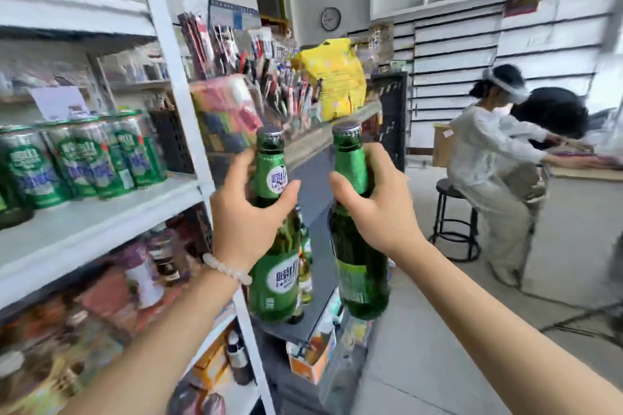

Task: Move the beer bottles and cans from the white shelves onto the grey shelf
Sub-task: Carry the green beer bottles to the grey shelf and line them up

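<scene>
Left hand [247, 222] grasps neck of left bottle [274, 266], right hand [374, 209] grasps neck of right bottle [359, 246]; both aloft right of white shelf [101, 222], over grey shelf [317, 199]. Green cans [84, 158] left on white shelf; judged partway

Goods on lower white shelves [101, 296] blurred; leftmost can [13, 178] cut by frame edge.

1. Looked like a small shop: white shelves [101, 216] left of the gripped bottles, stocked with rows of green cans [84, 158] and packaged snacks.
2. Beyond the grip, a display of hanging stationery [236, 54]; bare slatted wall racks [472, 54] far right, behind a seated person [488, 158].
</scene>
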